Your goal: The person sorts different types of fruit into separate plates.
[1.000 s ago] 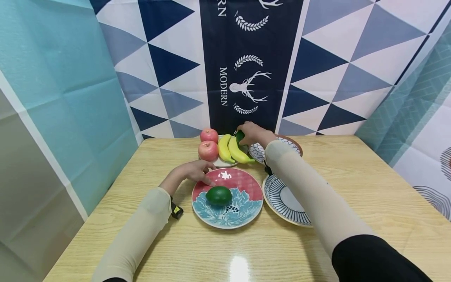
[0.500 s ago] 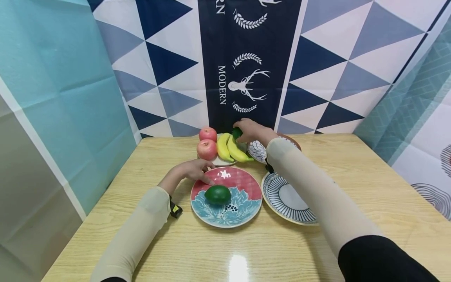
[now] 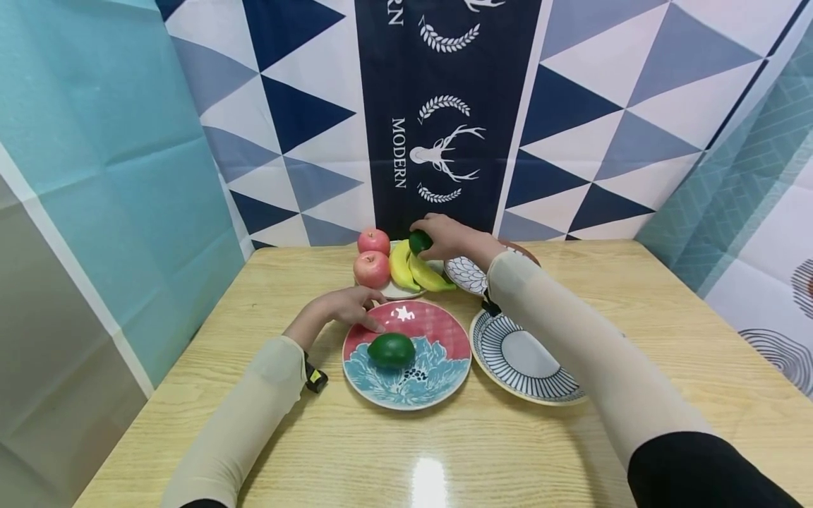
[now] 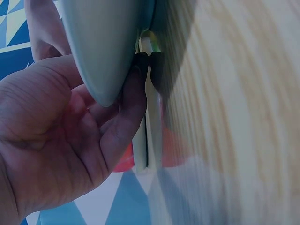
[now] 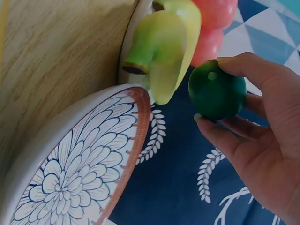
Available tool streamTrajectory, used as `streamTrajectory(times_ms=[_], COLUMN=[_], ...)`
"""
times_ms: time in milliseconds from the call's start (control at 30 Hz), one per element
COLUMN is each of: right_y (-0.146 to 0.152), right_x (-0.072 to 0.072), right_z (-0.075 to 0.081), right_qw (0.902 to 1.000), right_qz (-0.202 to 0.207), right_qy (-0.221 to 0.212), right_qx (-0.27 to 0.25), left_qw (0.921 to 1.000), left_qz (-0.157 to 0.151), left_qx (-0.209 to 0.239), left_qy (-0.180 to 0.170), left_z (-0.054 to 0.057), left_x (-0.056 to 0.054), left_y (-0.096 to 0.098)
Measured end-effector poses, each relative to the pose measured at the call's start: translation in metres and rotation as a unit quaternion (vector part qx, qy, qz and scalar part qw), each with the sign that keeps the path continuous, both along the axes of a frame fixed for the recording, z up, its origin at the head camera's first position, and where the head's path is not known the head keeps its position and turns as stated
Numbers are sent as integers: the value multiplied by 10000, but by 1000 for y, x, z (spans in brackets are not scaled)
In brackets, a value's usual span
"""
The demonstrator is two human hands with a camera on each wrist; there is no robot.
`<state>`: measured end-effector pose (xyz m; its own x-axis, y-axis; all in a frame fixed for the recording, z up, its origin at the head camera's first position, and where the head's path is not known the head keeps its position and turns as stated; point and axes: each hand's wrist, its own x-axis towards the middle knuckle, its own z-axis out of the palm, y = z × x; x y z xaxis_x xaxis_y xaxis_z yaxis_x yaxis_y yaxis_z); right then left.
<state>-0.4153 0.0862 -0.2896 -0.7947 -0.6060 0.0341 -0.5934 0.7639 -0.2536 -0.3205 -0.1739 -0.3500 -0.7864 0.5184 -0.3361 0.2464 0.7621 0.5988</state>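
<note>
My left hand [image 3: 351, 306] pinches the left rim of a pink and blue flower plate [image 3: 438, 326], thumb over the edge and fingers underneath, as the left wrist view shows. On that plate lies a dark green lime [image 3: 391, 351]. At the back, my right hand [image 3: 447, 236] holds a second lime [image 5: 217, 90] between thumb and fingers. It hangs just above and behind two bananas [image 3: 401, 268], apart from them in the right wrist view. The bananas share a white plate [image 3: 401, 292] with two pink apples [image 3: 371, 269].
Right of the fruit plate stands a brown-rimmed dish [image 5: 79, 173] with a petal pattern, partly behind my right arm. Nearer, a black-striped plate [image 3: 508, 363] sits beside the pink and blue one, partly covered by my right sleeve. A patterned cloth [image 3: 444, 85] hangs behind the table.
My right hand has moved a little left with the lime, from the right side of the bananas to above them. My left hand stays on the plate rim.
</note>
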Motion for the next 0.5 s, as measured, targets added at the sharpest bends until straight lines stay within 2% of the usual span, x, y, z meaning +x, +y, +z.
streamTrajectory(times_ms=[367, 500], right_y=[1, 2], right_x=[27, 39], right_z=[7, 9], right_qw=[9985, 9975], right_qz=[512, 653], right_qy=[171, 229], right_qx=[-86, -136], left_qw=[9998, 9999], left_qz=[158, 112], left_qx=[28, 54], left_qy=[-67, -64], left_z=[0, 0], left_x=[2, 3], left_y=[0, 0])
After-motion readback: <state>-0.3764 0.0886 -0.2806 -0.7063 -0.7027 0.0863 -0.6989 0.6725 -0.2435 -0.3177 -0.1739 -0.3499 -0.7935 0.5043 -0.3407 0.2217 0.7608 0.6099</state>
